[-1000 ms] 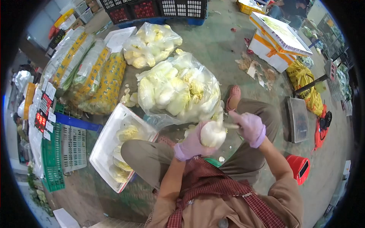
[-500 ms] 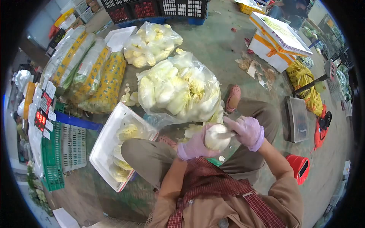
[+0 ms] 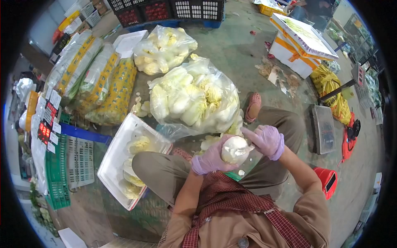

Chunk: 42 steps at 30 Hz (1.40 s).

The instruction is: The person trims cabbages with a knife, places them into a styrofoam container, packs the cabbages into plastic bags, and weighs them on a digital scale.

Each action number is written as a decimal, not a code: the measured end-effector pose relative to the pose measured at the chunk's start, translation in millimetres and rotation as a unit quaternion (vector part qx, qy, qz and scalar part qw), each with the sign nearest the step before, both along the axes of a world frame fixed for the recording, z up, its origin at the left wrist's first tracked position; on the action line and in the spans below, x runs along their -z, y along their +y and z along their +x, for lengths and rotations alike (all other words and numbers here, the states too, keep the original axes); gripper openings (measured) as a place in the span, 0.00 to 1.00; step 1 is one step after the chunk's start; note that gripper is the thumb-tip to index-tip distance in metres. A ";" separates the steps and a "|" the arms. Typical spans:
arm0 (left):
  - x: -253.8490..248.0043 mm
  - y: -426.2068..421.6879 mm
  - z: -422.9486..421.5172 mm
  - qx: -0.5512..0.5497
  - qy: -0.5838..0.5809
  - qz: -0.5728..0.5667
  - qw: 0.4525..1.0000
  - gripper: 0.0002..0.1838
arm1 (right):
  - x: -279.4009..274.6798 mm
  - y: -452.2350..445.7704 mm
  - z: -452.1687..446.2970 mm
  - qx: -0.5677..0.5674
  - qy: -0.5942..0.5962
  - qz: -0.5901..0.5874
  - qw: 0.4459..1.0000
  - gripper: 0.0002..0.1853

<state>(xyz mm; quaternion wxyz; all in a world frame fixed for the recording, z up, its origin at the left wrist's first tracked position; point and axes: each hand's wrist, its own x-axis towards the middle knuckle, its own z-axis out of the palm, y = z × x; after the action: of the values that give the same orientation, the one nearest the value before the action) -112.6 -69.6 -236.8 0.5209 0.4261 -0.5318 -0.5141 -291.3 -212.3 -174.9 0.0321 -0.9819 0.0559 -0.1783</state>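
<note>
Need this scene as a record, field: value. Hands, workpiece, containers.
left hand: gloved left hand, gripping a trimmed napa cabbage head
right hand: gloved right hand, curled beside that head; anything held unclear
ahead: large clear plastic bag of napa cabbages; smaller clear plastic bag beyond
left side: white foam box with napa cabbages inside

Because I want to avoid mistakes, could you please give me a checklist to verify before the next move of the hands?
1. Cabbage held by the left hand: ok.
2. Right hand close beside the cabbage: ok.
3. What the right hand holds: cannot tell, too unclear.
4. Gloves on both hands: ok.
5. White foam box has bare space: ok.
6. Floor free of scraps: not ok, pale pieces lie beside the large bag.
</note>
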 end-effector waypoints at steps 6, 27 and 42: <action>-12.4 1.9 1.1 0.031 0.053 0.009 0.998 0.41 | 13.6 -13.8 -3.8 0.061 -0.036 0.052 0.996 0.28; -6.5 3.4 4.7 0.007 0.169 0.031 0.985 0.42 | 64.0 -37.9 -12.3 0.269 0.027 0.345 0.899 0.13; 40.7 -17.0 0.5 -0.139 0.280 0.173 0.934 0.30 | 64.1 6.7 27.8 0.234 0.009 0.692 0.683 0.26</action>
<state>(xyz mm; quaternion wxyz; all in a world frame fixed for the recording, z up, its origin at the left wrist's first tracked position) -112.1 -86.6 -277.5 0.6329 0.4182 -0.2024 -0.6193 -263.5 -205.5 -239.0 0.6589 -0.6369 0.3917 -0.0821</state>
